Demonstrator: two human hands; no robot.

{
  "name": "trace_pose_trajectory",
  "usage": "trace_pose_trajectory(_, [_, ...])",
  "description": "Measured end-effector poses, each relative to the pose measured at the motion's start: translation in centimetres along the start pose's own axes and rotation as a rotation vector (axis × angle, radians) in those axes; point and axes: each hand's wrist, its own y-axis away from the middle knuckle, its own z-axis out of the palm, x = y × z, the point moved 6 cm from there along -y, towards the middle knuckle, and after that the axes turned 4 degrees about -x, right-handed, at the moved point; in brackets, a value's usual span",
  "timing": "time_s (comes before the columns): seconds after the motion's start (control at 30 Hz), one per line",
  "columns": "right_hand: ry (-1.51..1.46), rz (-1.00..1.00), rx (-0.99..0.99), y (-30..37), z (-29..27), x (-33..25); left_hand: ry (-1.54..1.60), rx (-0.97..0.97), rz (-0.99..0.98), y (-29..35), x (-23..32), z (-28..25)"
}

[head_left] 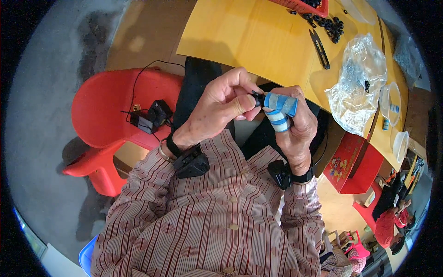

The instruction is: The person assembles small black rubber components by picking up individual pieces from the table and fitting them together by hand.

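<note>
Evidently, grey floor (50,106) fills the far left, with a red chair (99,99) standing on it. On its seat sit black devices (157,115) with a thin cable (133,92) looping up from them. Next comes the left hand (214,104), a black device strapped at its wrist, its thumb and fingers narrow and pinching a small black part (259,99). That part is between the two hands, above the person's lap and just off the near edge of the yellow table (249,32). From the other side the right hand (301,122) meets it, thumb and forefinger wrapped in blue and white tape (281,104), their tips drawn close together on the part; this wrist carries a black device too. Farther right, on the table, a red basket (302,6) stands at the far edge, with loose black pieces (334,28) heaped just beside it. Black snips (319,50) lie near them. Right of these spreads a clear bag (355,87); below it, a red box (350,164) stands lower than the tabletop. Clear tubs (400,147) and small blue rolls (386,124) line the right end. People (387,226) sit beyond, lower right.
</note>
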Motion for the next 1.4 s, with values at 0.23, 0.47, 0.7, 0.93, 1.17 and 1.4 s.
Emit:
trace_pose_trajectory(0.23, [-0.027, 0.008, -0.009, -0.3, -0.2, -0.2, -0.128, -0.030, 0.070, -0.3, 0.6, 0.2])
trace_pose_trajectory(0.47, [-0.050, 0.025, -0.049, -0.3, -0.2, 0.0, -0.223, -0.044, 0.040, -0.4, 0.8, 0.3])
trace_pose_trajectory(0.7, [-0.047, 0.035, -0.039, -0.2, -0.3, 0.1, -0.336, -0.061, 0.071, -0.5, 0.8, 0.7])
trace_pose_trajectory(0.93, [0.011, -0.053, -0.064, -0.5, -0.6, 0.0, -0.408, -0.014, 0.048, -0.3, 0.8, 0.6])
trace_pose_trajectory(1.17, [-0.017, 0.008, -0.073, -0.3, -0.5, 0.0, -0.463, 0.003, -0.039, -0.1, 0.9, 0.4])
trace_pose_trajectory(1.4, [-0.010, -0.031, -0.123, -0.5, -0.9, -0.1, -0.505, -0.009, -0.083, -0.3, 1.2, 0.8])
